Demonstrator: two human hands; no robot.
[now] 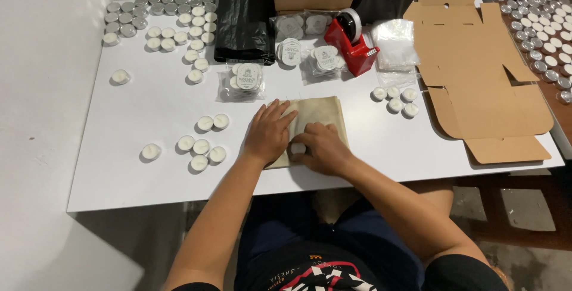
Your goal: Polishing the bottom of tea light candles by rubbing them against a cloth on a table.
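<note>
Beige pouch lies under flat left hand, curled right hand.

White table: scattered tealights, black bag, red tape dispenser, flat cardboard, beige pouch, probably fabric.

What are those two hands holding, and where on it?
The left hand lies flat on a tan pouch, near its left edge. The right hand pinches a small white candle at the pouch's lower edge.
</note>
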